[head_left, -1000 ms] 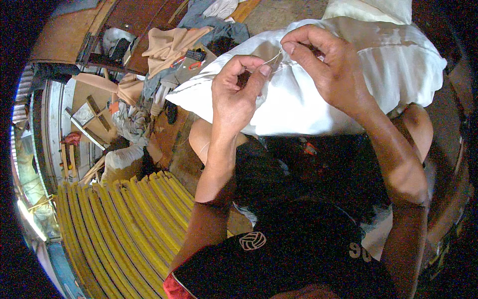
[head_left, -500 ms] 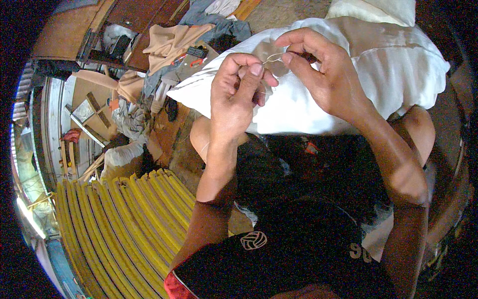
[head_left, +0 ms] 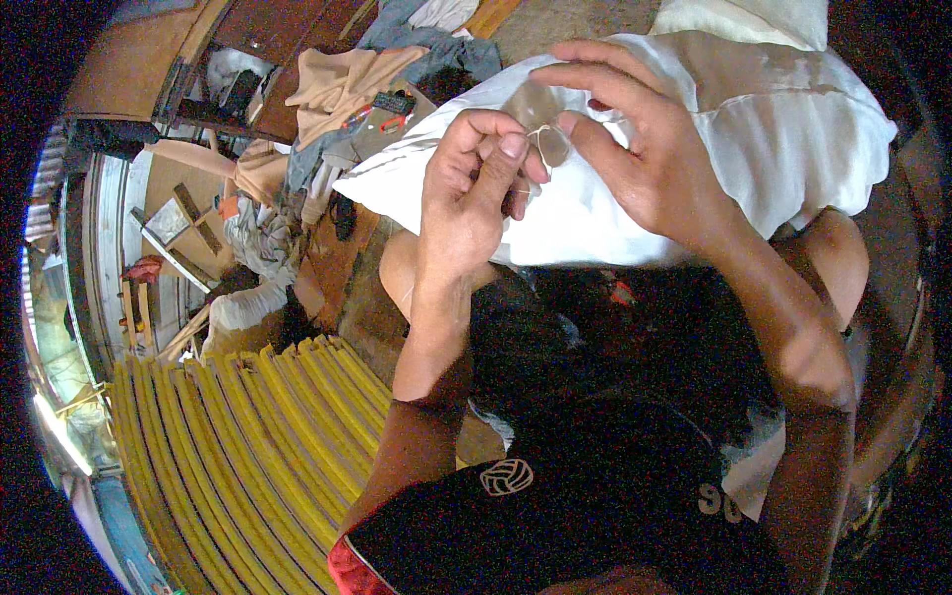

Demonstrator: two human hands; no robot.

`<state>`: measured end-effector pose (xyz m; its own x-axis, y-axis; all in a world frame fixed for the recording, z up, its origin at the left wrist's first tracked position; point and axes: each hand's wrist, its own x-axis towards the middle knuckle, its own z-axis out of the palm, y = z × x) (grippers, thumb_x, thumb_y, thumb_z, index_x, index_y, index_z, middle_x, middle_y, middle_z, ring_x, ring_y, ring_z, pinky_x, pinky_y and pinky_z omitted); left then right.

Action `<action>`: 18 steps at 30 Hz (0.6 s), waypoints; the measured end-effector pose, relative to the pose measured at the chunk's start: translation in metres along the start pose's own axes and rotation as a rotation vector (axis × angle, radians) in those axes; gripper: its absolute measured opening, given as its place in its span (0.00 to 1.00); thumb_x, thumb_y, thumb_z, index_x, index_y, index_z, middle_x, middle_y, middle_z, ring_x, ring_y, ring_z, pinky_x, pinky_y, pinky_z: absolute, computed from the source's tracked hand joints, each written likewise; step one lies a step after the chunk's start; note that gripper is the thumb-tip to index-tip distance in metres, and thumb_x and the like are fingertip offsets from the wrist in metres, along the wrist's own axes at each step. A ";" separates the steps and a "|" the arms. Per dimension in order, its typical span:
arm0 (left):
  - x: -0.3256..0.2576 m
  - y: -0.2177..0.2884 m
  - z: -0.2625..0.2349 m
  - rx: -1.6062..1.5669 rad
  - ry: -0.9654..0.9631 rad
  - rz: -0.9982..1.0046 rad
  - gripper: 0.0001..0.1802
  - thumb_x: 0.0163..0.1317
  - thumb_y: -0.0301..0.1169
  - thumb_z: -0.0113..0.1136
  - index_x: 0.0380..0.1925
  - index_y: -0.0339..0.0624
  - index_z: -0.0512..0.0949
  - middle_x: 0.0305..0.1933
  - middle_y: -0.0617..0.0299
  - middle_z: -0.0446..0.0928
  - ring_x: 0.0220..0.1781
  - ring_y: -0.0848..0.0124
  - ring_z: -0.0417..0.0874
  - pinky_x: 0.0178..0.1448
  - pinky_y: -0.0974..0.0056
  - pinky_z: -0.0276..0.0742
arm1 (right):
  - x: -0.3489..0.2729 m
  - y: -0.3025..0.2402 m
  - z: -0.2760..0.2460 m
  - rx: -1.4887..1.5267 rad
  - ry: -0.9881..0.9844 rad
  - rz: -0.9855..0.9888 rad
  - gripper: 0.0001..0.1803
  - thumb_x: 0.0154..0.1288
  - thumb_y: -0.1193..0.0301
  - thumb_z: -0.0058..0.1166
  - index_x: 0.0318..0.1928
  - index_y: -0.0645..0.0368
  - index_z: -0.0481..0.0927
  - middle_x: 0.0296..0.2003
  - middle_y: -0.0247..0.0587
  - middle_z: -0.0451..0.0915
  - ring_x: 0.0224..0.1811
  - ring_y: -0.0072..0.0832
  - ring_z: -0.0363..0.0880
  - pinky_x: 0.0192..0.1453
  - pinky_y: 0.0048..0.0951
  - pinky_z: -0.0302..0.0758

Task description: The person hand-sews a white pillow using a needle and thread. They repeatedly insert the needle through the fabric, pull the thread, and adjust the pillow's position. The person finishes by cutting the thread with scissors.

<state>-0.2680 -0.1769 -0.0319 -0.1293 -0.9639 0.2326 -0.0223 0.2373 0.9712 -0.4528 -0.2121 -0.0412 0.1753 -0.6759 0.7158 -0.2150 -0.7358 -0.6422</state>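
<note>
A thin pale thread (head_left: 540, 134) is pinched between the thumb and forefinger of the left hand (head_left: 471, 193), whose grip is narrow and closed on it; whether a needle is held with it cannot be told. The right hand (head_left: 650, 164) is raised just beside the left, its forefinger and thumb closed on a small brownish piece of fabric (head_left: 535, 109), with the thread looped at its lower edge. Both are held above a white pillow (head_left: 793, 139) that is rested across the knees. For the stitch to be made well, the thread should probably be kept taut and the fabric held steady near the fingertips. A stack of yellow strips (head_left: 238, 446) is lying at lower left, well apart.
</note>
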 end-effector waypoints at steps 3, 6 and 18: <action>0.000 -0.002 0.002 -0.003 -0.004 0.018 0.05 0.76 0.30 0.50 0.44 0.40 0.73 0.27 0.61 0.79 0.19 0.81 0.69 0.22 0.75 0.65 | -0.001 0.011 0.002 0.017 -0.119 -0.044 0.11 0.65 0.73 0.57 0.48 0.59 0.83 0.55 0.47 0.79 0.59 0.39 0.77 0.62 0.36 0.73; -0.001 -0.004 -0.001 -0.002 0.008 0.032 0.05 0.76 0.30 0.50 0.44 0.41 0.73 0.27 0.61 0.79 0.18 0.81 0.69 0.21 0.75 0.65 | -0.003 0.012 0.000 0.085 -0.175 0.061 0.13 0.67 0.74 0.56 0.51 0.59 0.82 0.55 0.44 0.80 0.56 0.33 0.78 0.59 0.31 0.74; -0.001 -0.003 -0.002 0.019 -0.001 0.026 0.06 0.76 0.30 0.50 0.43 0.41 0.72 0.27 0.61 0.79 0.17 0.81 0.67 0.20 0.75 0.64 | -0.004 0.007 0.005 0.193 -0.191 0.101 0.12 0.70 0.68 0.54 0.47 0.62 0.82 0.42 0.43 0.84 0.44 0.32 0.83 0.50 0.31 0.78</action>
<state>-0.2663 -0.1773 -0.0348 -0.1314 -0.9572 0.2578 -0.0373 0.2646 0.9636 -0.4498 -0.2145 -0.0496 0.3442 -0.7281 0.5927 -0.0572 -0.6464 -0.7609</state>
